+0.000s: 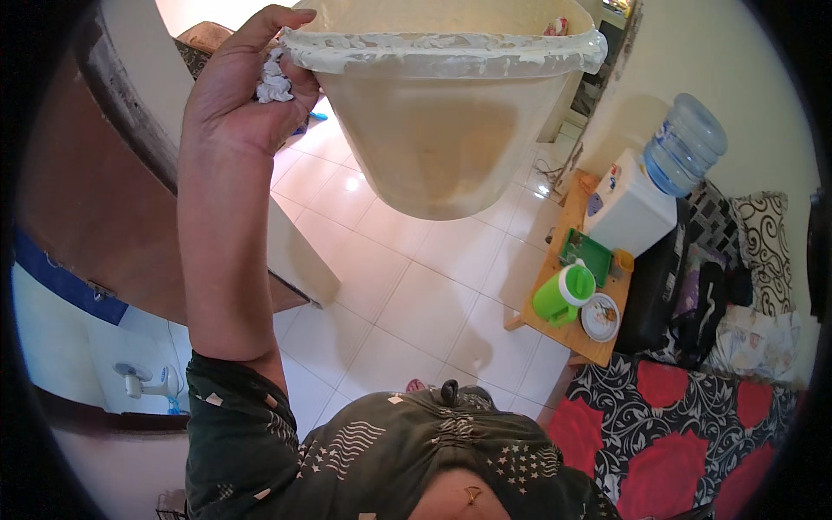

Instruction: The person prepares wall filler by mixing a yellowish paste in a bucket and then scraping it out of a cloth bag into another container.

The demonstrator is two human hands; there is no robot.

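Your left hand (238,95) lifts the cream bin (451,113) overhead by its rim, fingers closed on rim and crumpled tissue (274,82); keep that grip firm and the bin level; your right hand is out of view.

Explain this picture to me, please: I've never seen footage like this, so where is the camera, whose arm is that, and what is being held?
There is no machine here. The one picture comes from a wide fisheye camera on a person's head, looking down, so straight edges bend near the rim. The raised arm is the person's own left hand, which grips the rim of a cream plastic bucket lined with a thin bag, with a crumpled white wad pressed under the fingers. The right hand is not in view. Below lies a pale tiled floor. To the right, a low wooden table carries a green jug, a small plate, a green tray and a water dispenser.
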